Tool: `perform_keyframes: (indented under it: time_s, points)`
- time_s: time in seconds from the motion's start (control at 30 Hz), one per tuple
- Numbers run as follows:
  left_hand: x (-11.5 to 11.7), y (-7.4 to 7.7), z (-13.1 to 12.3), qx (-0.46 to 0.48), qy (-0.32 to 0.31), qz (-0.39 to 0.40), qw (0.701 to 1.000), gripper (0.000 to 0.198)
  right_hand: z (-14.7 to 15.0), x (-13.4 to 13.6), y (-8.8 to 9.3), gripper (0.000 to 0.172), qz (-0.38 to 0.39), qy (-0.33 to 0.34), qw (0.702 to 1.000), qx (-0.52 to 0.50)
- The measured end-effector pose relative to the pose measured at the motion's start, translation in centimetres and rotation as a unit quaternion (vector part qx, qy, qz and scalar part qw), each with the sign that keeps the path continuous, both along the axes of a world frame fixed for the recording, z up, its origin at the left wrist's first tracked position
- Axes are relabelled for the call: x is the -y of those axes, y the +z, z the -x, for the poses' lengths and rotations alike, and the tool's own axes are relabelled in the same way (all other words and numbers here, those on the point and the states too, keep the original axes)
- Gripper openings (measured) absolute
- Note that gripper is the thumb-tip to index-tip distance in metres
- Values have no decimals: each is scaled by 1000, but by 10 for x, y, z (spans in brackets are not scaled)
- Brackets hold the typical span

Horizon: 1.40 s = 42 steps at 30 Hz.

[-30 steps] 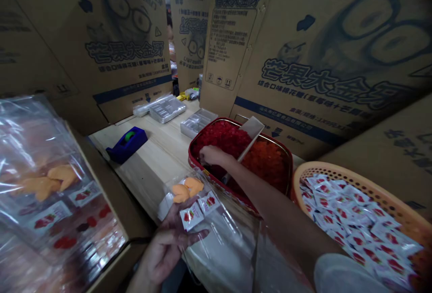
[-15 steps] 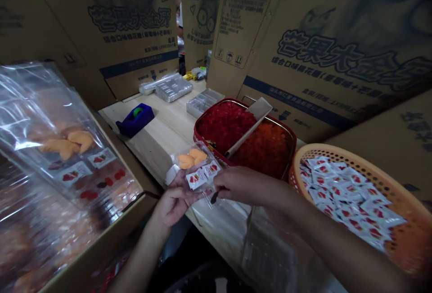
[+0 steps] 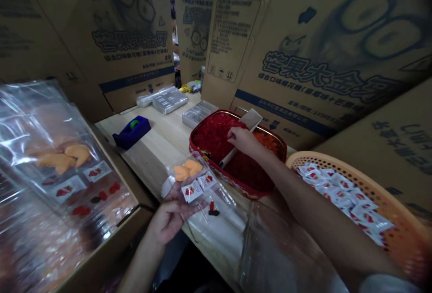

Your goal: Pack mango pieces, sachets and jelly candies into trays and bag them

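Nearby, our left hand grips the near-left side of a clear tray, low over the worktop. In it: orange pieces at the far end, two white sachets, then a red piece touching a dark piece. Left of us, a box of filled packs; right, a perforated basket of sachets.

Beyond the tray, our right hand is at the red heap inside a red container, beside its pale divider. Fingertips drawn together; whether they pinch anything, we cannot tell. We judge the step as picking small red pieces for the tray. The next move calls for a light pinch and a level tray.

Farther: blue tape dispenser, clear moulded trays, printed cartons.
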<state>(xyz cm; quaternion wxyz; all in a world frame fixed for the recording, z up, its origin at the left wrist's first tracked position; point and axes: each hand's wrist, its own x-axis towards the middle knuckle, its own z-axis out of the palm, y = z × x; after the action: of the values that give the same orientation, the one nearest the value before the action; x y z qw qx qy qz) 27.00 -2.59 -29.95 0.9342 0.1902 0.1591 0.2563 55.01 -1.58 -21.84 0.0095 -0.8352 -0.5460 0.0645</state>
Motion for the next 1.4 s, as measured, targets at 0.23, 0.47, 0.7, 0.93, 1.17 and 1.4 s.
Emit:
perform_keyframes:
  time_s: [0.23, 0.47, 0.7, 0.93, 1.17, 1.4]
  points:
    - [0, 4, -2, -23, 29, -2, 999, 83, -21, -58, -33, 57, 192, -9, 981, -2]
    - [-5, 1, -8, -20, 23, -6, 1000, 80, -7, -72, -51, 45, 256, 17, 966, -10]
    - [-9, 7, -15, -21, 106, -7, 994, 66, -6, -60, -45, 33, 207, 50, 977, -19]
    - [-12, 18, -24, -24, 155, -34, 987, 63, -10, -51, -28, 24, 92, 45, 993, -59]
    - [-16, 13, -23, -30, 162, -45, 985, 57, 18, -3, 14, 19, -20, 74, 971, -225]
    - [-13, 15, -22, -18, 125, -58, 990, 61, 69, 40, 17, 10, -24, 36, 886, -462]
